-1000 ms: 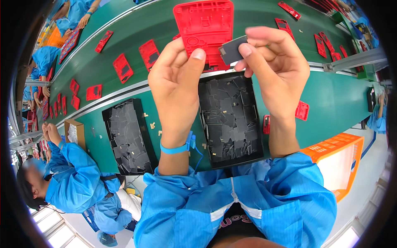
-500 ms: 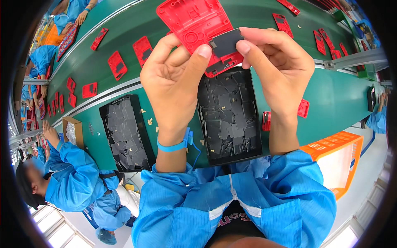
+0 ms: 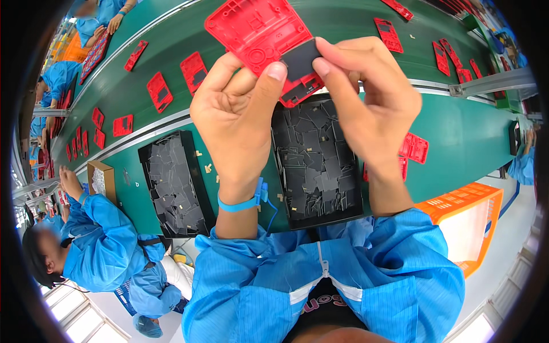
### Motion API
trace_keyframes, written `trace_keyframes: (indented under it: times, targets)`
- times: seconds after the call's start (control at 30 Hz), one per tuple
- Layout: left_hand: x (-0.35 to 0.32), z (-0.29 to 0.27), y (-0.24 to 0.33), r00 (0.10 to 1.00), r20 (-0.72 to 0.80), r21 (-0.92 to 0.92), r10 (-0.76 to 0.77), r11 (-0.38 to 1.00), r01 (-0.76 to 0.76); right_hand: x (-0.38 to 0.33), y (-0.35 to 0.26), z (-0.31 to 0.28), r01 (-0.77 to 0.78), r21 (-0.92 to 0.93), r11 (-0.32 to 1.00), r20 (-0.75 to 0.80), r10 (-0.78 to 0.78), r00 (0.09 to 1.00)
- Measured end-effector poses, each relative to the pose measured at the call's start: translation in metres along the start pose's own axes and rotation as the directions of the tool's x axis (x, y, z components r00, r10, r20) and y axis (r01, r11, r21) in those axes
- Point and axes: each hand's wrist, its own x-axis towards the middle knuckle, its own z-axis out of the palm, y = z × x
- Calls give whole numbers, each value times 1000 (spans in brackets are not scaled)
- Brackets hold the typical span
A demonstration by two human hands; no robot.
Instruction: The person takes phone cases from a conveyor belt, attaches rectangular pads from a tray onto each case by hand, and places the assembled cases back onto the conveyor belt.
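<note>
A red plastic housing (image 3: pixel 260 34) with molded ribs and a round feature is held up over the green belt by my left hand (image 3: pixel 237 106). My left thumb presses its inner face, and the fingers go behind it. My right hand (image 3: pixel 374 94) pinches the edge of a dark rectangular pad (image 3: pixel 301 60) between thumb and fingers. The pad lies against the housing's recess, beside my left thumb; whether it is fully seated I cannot tell. Below my hands stands a black tray (image 3: pixel 357 197) full of loose dark pads (image 3: pixel 311 154). A blue strap (image 3: pixel 239 204) circles my left wrist.
Another black tray (image 3: pixel 210 220) of dark pads stands to the left. Red housings (image 3: pixel 159 91) lie scattered along the belt (image 3: pixel 229 31), beyond a metal rail. Two red pieces (image 3: pixel 414 147) lie right of my wrist. An orange crate (image 3: pixel 489 228) stands lower right; a co-worker (image 3: pixel 106 243) sits left.
Both hands have shifted slightly left with the housing. The dark pad now lies flatter and squarer over the recess. My right wrist has moved left, uncovering more of the red pieces.
</note>
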Motion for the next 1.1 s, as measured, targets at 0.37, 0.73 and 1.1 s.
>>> trace_keyframes:
  times: [0.37,0.73,1.1]
  targets:
    - [-7,9,2,980,-153,96,127,989,-113,-7,16,19,275,-104,956,69,-269,961]
    - [-6,10,7,1000,-28,-42,6,999,-8,-6,-1,6,-77,149,986,181,49,982]
    - [16,-4,-13,965,-90,57,-244,967,250,21,45,-8,-464,-30,885,216,459,862]
